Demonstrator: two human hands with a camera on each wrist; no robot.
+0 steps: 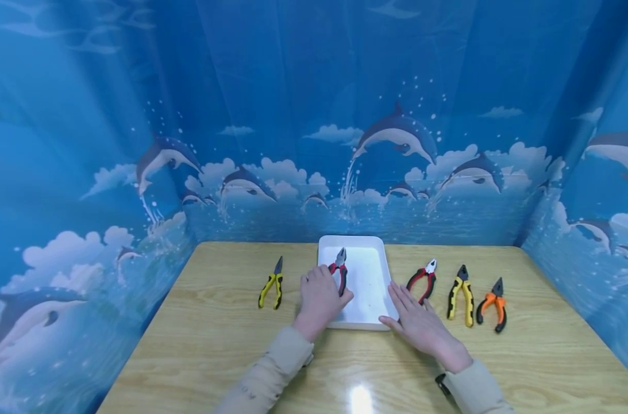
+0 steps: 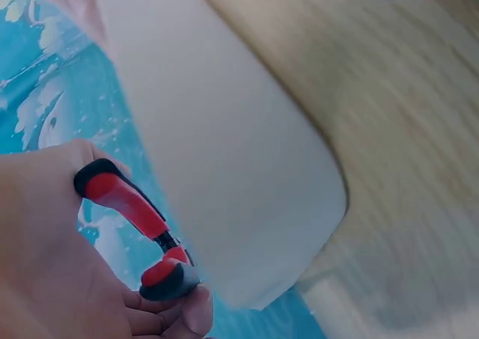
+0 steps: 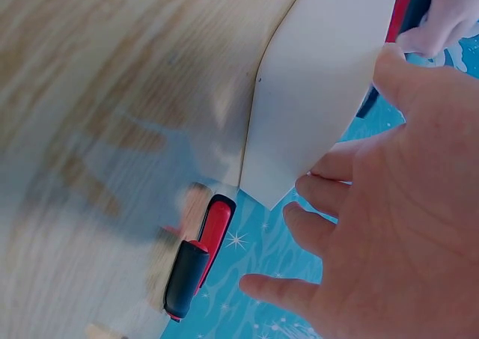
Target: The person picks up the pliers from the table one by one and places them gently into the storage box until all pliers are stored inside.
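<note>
1. Over the left part of the white tray (image 1: 365, 287), your left hand (image 1: 321, 296) grasps the red-and-black pliers (image 1: 341, 267), fingers and thumb on the handles.
2. Right hand (image 1: 419, 322): grasping nothing. Fingers extended, fingertips and thumb against the tray's right side, toward its near corner.
3. Doing it well: hold the pliers by the grips, fingers clear of the metal jaws. Best to have the head pointing far, as it does now, so it clears the rim.
4. Brace the tray lightly with flat right fingers; a hard push would likely slide it left. If you set the pliers down, lower them level so they don't clatter.
5. Can't tell whether the pliers touch the tray floor; your hand hides part of them.
6. Looks: dark grey metal head, red grips with black outer parts, handles spread apart. Probably firm to grip, heavier toward the head.
7. Around you on the wooden table (image 1: 189, 345): yellow-and-black pliers (image 1: 274, 277) left of the tray; to the right, bright-headed pliers (image 1: 430, 269) just beside your right hand, then yellow-handled pliers (image 1: 462, 280), then orange-and-black pliers (image 1: 493, 299) farthest right.
</note>
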